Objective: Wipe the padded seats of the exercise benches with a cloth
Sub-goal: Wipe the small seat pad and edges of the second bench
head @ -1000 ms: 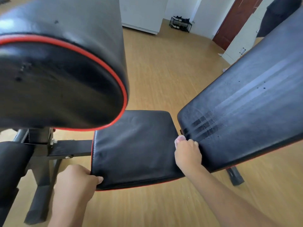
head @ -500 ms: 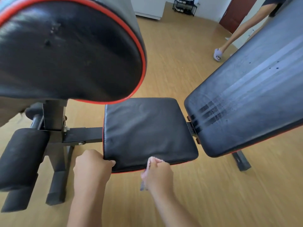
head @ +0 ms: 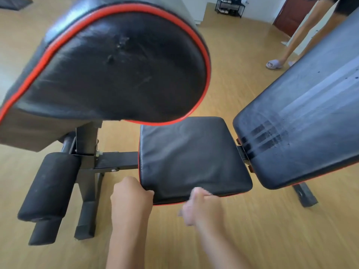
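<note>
The left hand [head: 132,199] clamps the near left corner of the black seat pad [head: 192,158], thumb on top and fingers curled under the edge. The right hand [head: 202,208] sits at the pad's near edge, blurred; it looks closed, probably around the cloth, but the cloth itself cannot be made out, so I cannot tell what it grasps.

The wipe looks to be running along the front edge only. The risk is that the centre and far side of the seat get skipped, since the large round pad [head: 108,68] with red piping hangs over the far left corner and hides it. A fast swipe could also knock knuckles against the metal hinge [head: 243,154] between the seat and the tilted backrest [head: 303,133].

The backrest, just beside the seat, shows pale streaks and 3 dark stripes. A foam roller [head: 48,185] stands to the left. Another person's legs [head: 303,33] stand well apart on the wooden floor [head: 223,78].
</note>
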{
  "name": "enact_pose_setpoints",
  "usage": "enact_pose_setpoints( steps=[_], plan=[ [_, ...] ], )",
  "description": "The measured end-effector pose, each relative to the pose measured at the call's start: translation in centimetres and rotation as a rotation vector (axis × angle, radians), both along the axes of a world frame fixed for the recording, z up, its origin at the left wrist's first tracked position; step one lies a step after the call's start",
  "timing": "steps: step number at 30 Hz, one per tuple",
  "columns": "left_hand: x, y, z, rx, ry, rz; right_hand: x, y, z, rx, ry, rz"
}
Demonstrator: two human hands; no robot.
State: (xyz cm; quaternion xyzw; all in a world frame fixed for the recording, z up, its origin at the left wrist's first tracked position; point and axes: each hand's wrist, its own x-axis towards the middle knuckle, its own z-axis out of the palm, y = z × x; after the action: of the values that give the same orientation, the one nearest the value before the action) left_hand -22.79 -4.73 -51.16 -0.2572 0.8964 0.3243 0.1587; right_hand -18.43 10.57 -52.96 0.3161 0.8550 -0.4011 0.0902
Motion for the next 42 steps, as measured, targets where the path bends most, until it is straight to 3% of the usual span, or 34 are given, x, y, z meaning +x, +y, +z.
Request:
enact_pose_setpoints(
  steps=[3,5,8,11,13,15,16,18,19,20,21,23,24,25,26,27,30,36,42],
  plan=[
    [-0.2,-0.2,-0.2,-0.037,-0.007,-0.034,0.1,-5.3,0.1,-0.131,0.008,0.021],
    [-0.3,-0.3,-0.2,-0.039,-0.011,-0.036,-0.2,-4.3,0.4,-0.182,-0.030,-0.032],
    [-0.1,-0.2,0.1,-0.020,-0.009,-0.038,-0.4,1.0,0.9,-0.129,0.013,-0.145],
    [0.0,-0.3,0.4,-0.005,-0.017,-0.065,-0.3,2.8,1.5,0.066,0.104,-0.196],
    [-0.2,-0.3,0.4,-0.053,-0.028,-0.091,-0.1,0.3,1.4,0.367,0.187,0.039],
    [-0.4,-0.6,0.2,-0.138,-0.036,-0.126,-0.4,-3.5,1.6,0.239,0.108,0.208],
    [-0.5,-0.9,0.0,-0.176,-0.036,-0.140,-1.0,-3.1,-1.9,0.201,0.070,0.261],
    [-0.4,-1.7,-0.3,-0.184,-0.033,-0.143,-2.2,-5.4,-19.3,0.112,0.082,0.330],
    [-0.4,-2.0,-0.3,-0.136,-0.035,-0.127,-3.6,-6.6,-27.8,0.018,0.073,0.285],
    [-0.4,-2.2,-0.3,-0.086,-0.039,-0.111,-5.0,-7.4,-31.1,-0.091,0.070,0.219],
    [-0.3,-2.2,-0.1,-0.058,-0.046,-0.104,-5.2,-7.5,-30.2,-0.126,0.069,0.224],
    [-0.3,-2.3,-0.1,-0.047,-0.045,-0.096,-2.5,-4.9,-15.5,-0.192,0.006,0.225],
    [-0.3,-2.3,-0.3,-0.045,-0.040,-0.090,-1.1,-1.8,-5.7,-0.120,0.136,0.106],
    [-0.3,-2.1,-0.3,-0.053,-0.034,-0.082,0.0,-0.3,-1.9,-0.160,0.251,-0.002],
    [-0.3,-1.9,-0.2,-0.066,-0.029,-0.074,-0.9,-1.8,-0.6,-0.203,0.222,-0.186],
    [-0.2,-1.6,-0.1,-0.072,-0.024,-0.062,-0.3,-0.5,-0.3,-0.166,0.176,-0.148],
    [0.0,-0.8,-0.2,-0.090,0.021,-0.043,0.9,1.5,-1.3,-0.055,0.181,-0.337],
    [-0.1,-0.6,-0.4,-0.121,0.023,-0.051,1.0,-2.4,-1.6,-0.269,0.170,-0.489],
    [-0.2,-0.3,0.4,-0.121,-0.030,-0.059,0.6,6.4,-0.3,-0.242,0.375,-0.859]
  ],
)
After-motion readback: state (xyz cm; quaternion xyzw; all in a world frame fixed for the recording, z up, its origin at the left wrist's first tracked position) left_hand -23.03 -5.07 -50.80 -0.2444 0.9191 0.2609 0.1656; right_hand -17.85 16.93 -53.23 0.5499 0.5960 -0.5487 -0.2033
